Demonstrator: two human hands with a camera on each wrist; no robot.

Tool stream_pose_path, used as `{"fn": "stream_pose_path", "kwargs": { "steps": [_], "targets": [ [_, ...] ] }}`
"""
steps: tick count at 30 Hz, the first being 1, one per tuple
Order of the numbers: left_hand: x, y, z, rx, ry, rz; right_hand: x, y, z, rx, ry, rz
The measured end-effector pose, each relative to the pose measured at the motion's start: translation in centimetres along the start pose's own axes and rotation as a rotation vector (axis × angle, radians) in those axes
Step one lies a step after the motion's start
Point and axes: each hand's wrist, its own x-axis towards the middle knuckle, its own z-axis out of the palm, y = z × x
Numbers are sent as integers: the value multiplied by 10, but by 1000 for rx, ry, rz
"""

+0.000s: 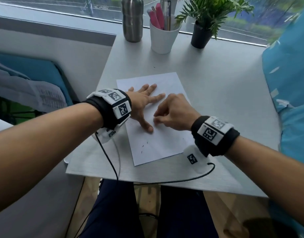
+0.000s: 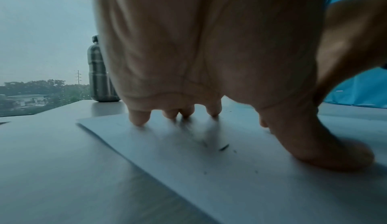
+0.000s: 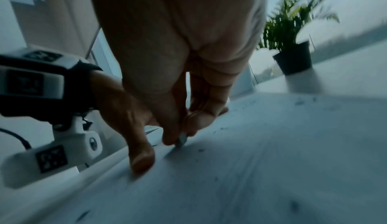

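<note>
The paper lies flat on the table, a bit skewed, near the front edge, right in front of the person. The left hand is released & spread, palm down, fingertips & thumb pressing the sheet's left half to pin it. The right hand is curled, thumb & forefinger pinching a small grey piece whose tip touches the paper just beside the left thumb. It's too small & blurred to be sure, but w/ the dark crumbs strewn over the sheet it's prob. an eraser, so the step in hand looks like rubbing out marks. To do it well: pin the sheet close to the rubbing spot, as the left thumb does now, so the paper can't buckle or crease. Use short light strokes, going away from the pinning hand, not toward it. Grip the piece low, near its tip, since it's tiny & could slip out. Ease off pressure near the sheet's edge, where it'd tear or fold easiest. Don't drag the right wrist through the crumbs, that'd smear them; brush or blow them off afterwards. A steel bottle, a white cup w/ pens & a potted plant stand at the far end by the window, well apart from the work, so no risk there.
</note>
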Motion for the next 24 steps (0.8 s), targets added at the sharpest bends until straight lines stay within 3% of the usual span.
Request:
{"fn": "stream_pose_path", "kwargs": {
  "steps": [6,11,16,21,24],
  "targets": [
    [3,-1,1,8,-11,-8,30,18,-19,-32,172,104],
    [1,-2,2,14,-25,-6,0,-7,3,-15,-7,-1],
    [1,2,0,6,-12,-24,34,21,-18,-23,202,146],
    [2,4,-1,38,-37,-35,1,-9,8,18,-5,10],
    [2,3,-1,34,-21,-25,28,16,-17,-3,126,110]
  ]
}}
